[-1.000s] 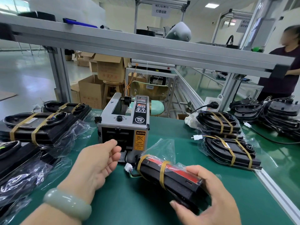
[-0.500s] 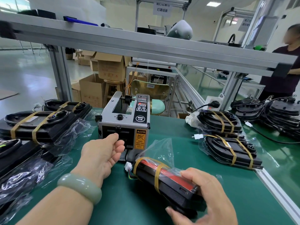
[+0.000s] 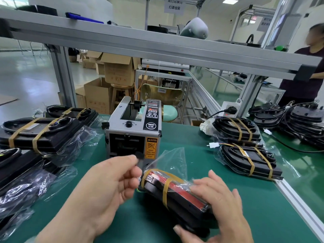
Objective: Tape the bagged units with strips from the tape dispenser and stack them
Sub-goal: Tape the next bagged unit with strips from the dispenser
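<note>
My right hand (image 3: 219, 207) grips a black and red unit in a clear bag (image 3: 175, 192), fingers across its top and thumb beneath. Two tan tape bands cross the unit, and the loose end of the bag sticks up toward the tape dispenser (image 3: 133, 130), a grey box just behind. My left hand (image 3: 108, 186) hovers at the unit's far end, with thumb and fingers pinching a short strip of tape (image 3: 140, 163) that is hard to make out. Taped units lie stacked at right (image 3: 245, 160) and at left (image 3: 40, 132).
Bagged units without tape (image 3: 21, 181) are heaped at the left front of the green table (image 3: 192, 137). Bare black units with cables (image 3: 306, 120) pile up at the back right. An aluminium rail (image 3: 157, 46) crosses overhead. A person (image 3: 306, 76) stands at far right.
My left hand has come back from the dispenser's outlet to the end of the bagged unit, fingers now pinched. My right hand has shifted its fingers further over the top of the unit.
</note>
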Motion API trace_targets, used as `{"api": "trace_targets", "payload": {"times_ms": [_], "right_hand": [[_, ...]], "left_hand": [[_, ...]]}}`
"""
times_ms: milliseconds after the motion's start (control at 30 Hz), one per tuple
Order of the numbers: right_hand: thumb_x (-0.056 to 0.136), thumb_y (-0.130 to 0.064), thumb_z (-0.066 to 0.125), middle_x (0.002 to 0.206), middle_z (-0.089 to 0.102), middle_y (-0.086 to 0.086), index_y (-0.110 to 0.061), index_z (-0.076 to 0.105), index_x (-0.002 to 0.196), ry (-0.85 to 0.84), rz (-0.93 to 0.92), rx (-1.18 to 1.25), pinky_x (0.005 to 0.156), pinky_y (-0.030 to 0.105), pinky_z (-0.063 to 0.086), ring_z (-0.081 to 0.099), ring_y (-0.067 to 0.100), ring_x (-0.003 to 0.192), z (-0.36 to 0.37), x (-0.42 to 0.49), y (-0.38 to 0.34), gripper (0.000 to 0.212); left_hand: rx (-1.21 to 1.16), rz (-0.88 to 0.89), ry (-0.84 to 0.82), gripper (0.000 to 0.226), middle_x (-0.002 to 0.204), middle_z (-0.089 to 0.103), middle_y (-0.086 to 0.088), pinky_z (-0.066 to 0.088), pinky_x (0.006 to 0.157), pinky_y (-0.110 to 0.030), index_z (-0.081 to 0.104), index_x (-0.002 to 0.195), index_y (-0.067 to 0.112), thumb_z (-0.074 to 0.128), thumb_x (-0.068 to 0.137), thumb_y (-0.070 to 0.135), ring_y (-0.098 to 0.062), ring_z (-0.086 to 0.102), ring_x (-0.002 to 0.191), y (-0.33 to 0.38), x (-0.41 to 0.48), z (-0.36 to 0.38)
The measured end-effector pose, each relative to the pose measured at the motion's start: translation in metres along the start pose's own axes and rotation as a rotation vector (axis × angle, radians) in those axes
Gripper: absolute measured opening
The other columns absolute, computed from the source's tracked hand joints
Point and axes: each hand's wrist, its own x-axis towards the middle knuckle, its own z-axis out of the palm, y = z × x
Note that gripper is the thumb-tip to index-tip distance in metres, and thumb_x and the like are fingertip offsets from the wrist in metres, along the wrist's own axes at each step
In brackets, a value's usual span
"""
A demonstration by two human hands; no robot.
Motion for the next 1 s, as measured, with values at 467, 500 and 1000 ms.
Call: {"api": "trace_targets", "payload": {"times_ms": [467, 500, 1000], "right_hand": [[0.041, -0.049, 0.077, 0.107, 0.055, -0.042, -0.068, 0.035, 0.113, -0.176, 0.231, 0.082, 0.083, 0.031, 0.053, 0.062, 0.001, 0.095, 0.009, -0.001, -0.017, 0.086], [0.042, -0.048, 0.078, 0.106, 0.057, -0.04, -0.065, 0.037, 0.114, -0.171, 0.221, 0.081, 0.082, 0.031, 0.054, 0.063, 0.003, 0.094, 0.009, -0.001, -0.017, 0.085], [0.049, -0.052, 0.058, 0.112, 0.048, -0.037, -0.06, 0.038, 0.107, -0.035, 0.12, -0.058, 0.067, 0.026, 0.055, 0.055, -0.009, 0.085, 0.007, 0.009, -0.029, 0.062]], "left_hand": [[0.525, 0.325, -0.039, 0.018, 0.126, 0.052, 0.026, 0.026, 0.085, 0.0, 0.072, 0.055, 0.033, 0.063, 0.05, 0.048, 0.034, 0.028, 0.114, -0.028, -0.041, 0.018], [0.521, 0.315, -0.049, 0.016, 0.127, 0.051, 0.025, 0.026, 0.083, 0.002, 0.072, 0.055, 0.032, 0.062, 0.053, 0.044, 0.034, 0.028, 0.114, -0.029, -0.04, 0.019], [0.495, 0.268, 0.011, 0.026, 0.135, 0.046, 0.022, 0.027, 0.096, -0.019, 0.071, 0.049, 0.025, 0.07, 0.075, 0.023, 0.028, 0.029, 0.115, -0.029, -0.048, 0.034]]}}
